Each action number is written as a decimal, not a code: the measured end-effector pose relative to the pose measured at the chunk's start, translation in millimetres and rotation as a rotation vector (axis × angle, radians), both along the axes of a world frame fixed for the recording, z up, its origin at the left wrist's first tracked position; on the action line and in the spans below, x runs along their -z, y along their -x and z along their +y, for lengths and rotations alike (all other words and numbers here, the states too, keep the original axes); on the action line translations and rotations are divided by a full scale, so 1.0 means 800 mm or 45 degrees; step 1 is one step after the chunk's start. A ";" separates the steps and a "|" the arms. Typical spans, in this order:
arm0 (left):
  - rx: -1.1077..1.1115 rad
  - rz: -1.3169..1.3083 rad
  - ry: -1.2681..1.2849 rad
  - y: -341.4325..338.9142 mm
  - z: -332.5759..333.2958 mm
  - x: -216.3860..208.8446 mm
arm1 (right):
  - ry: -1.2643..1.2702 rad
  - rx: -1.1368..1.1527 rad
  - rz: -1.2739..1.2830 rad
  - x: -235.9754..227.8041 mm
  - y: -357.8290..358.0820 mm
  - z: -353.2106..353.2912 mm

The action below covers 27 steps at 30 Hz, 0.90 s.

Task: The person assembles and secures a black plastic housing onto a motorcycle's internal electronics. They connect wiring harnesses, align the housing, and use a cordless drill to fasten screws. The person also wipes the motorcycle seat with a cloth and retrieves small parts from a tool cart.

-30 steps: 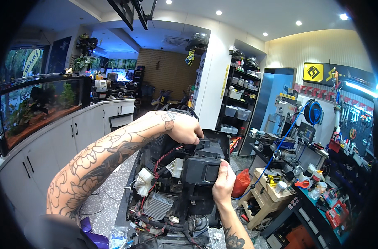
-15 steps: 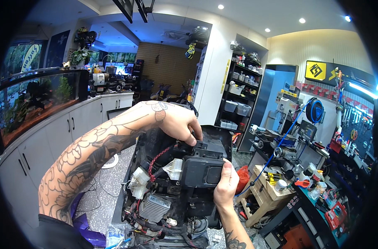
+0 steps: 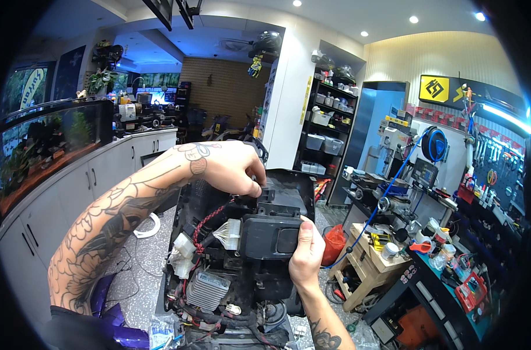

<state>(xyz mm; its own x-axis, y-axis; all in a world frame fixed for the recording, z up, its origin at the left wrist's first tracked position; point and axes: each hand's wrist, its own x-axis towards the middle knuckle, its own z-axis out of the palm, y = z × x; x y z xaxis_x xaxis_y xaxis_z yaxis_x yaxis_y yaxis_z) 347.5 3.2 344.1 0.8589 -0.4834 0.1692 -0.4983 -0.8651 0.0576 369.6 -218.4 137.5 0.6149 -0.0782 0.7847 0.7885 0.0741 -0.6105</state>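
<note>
My right hand holds the right edge of a black plastic control box, thumb on its top face, the other fingers hidden beneath. A white multi-pin connector with a bundle of wires sits at the box's left side. My left hand reaches over from the left, fingers curled and thumb pressed in at a black bracket behind the box. What lies between those fingertips is hidden. A red-and-black twisted cable runs below my left wrist. All of this sits in an opened black vehicle body.
Nearer me are a finned silver metal block, another white connector and a wiring loom. A red bag and a wooden stand are to the right, beside a cluttered workbench. White cabinets line the left.
The whole view has shifted slightly, so everything sits further left. My left fingers look more curled at the bracket. My right hand keeps its hold on the control box.
</note>
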 end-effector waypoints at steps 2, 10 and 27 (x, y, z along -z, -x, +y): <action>0.002 -0.045 0.123 0.005 -0.003 -0.002 | -0.002 -0.010 -0.003 -0.001 0.001 0.001; 0.250 -0.348 0.719 0.104 0.016 0.026 | -0.015 -0.020 0.012 -0.004 0.003 0.002; 0.107 -0.803 0.374 0.248 -0.038 0.217 | -0.020 0.046 0.125 -0.016 0.012 -0.010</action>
